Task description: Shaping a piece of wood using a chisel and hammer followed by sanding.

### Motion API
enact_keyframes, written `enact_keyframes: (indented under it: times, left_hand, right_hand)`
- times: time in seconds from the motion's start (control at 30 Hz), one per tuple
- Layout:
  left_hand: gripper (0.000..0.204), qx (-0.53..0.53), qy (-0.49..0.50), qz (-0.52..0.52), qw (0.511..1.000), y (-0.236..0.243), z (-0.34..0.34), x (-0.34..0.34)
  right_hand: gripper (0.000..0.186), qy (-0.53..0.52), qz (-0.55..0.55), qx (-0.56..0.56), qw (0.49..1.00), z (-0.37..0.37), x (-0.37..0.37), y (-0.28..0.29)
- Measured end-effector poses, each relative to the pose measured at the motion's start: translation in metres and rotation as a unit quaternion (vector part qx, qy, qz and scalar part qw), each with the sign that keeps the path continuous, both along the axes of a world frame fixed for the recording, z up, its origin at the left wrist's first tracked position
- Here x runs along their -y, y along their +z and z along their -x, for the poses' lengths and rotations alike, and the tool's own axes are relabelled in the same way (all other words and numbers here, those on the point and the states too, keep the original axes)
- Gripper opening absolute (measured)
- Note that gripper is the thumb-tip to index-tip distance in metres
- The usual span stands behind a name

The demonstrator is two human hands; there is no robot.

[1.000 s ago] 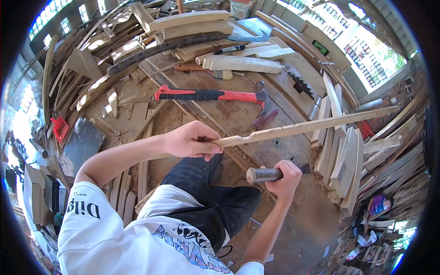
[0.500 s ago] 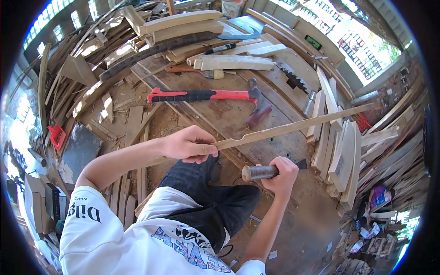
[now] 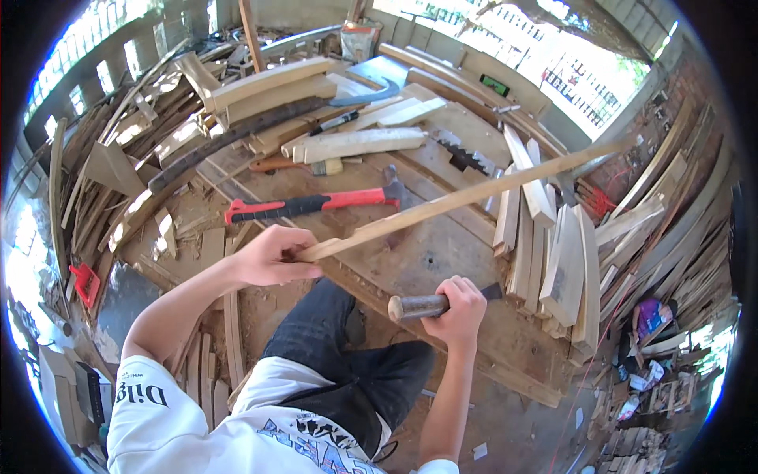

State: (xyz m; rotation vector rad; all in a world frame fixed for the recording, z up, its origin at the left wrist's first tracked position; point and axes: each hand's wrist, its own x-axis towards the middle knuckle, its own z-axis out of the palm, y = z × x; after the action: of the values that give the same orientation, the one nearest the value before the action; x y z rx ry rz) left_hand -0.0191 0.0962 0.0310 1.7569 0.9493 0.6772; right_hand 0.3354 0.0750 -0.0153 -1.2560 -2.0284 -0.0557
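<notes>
My left hand is closed around the near end of a long, thin wooden strip with a notch near my fingers. The strip slants up to the right across the worktop. My right hand, below the strip, is closed on a chisel-like tool with a round handle and a dark flat blade sticking out to the right. Beyond my left hand a red and black hammer lies on the worktop. A paintbrush and a dark toothed piece lie farther back.
Stacked boards line the right side, and heaped offcuts fill the left. A red dustpan sits at the left. Another person is at the lower right among wood scraps. My legs are below my hands.
The view has shifted, so the worktop sits lower and farther left in the picture. My left hand has moved left, and the strip now slants more steeply upward. Both grips remain closed.
</notes>
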Motion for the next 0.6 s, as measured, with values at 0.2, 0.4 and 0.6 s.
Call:
enact_keyframes:
  times: [0.2,0.4,0.6]
  left_hand:
    - [0.018,-0.032,0.013,-0.086,0.996,0.006,0.012,0.003]
    - [0.018,0.022,0.048,-0.243,0.969,-0.002,-0.016,0.006]
    - [0.014,0.034,0.058,-0.333,0.94,0.009,-0.032,0.007]
  right_hand:
    - [0.026,0.006,0.002,0.011,1.0,0.002,0.0,-0.002]
    - [0.028,0.035,0.004,0.021,0.999,0.001,0.004,-0.004]
    - [0.029,0.039,0.007,0.028,0.999,0.001,0.005,-0.003]
